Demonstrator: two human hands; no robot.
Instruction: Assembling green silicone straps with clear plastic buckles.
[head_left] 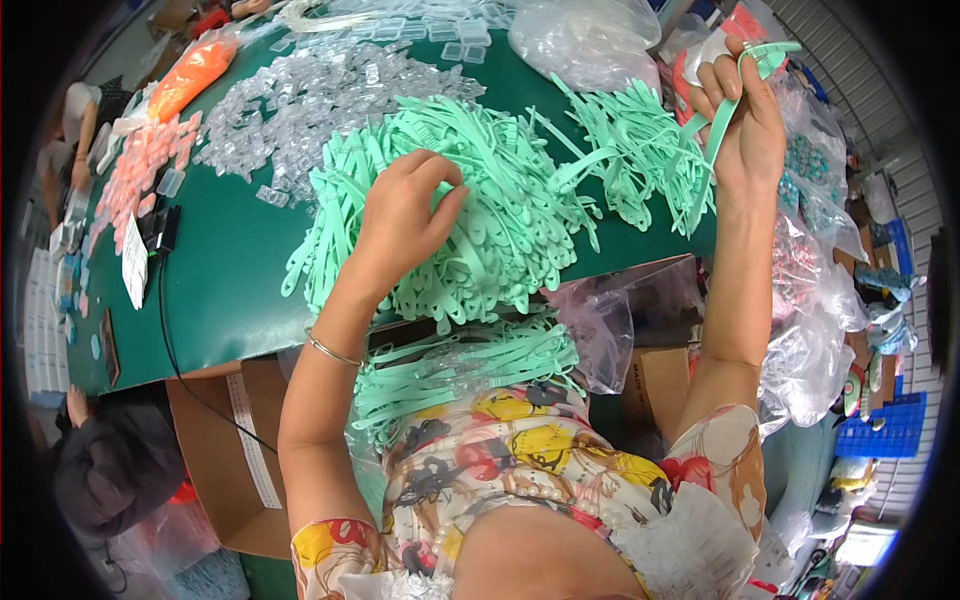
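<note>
A big heap of mint-green silicone straps with holes along them lies at the table's front edge. Over its left part is my left hand, its fingers curled in toward the thumb. Whatever may be between those fingertips is hidden. Raised at the upper right, my right hand is closed on a mint-green strap. One end sticks out past the fingertips and the rest hangs beside the palm. Below that hand is a second, looser pile of the same straps. More straps lie between the table edge and my body.
Behind the heap are many small clear plastic pieces. Pink pieces, an orange bag and a black cable are at the left. A cardboard box stands below. Clear bags crowd the right. People's arms show far left.
</note>
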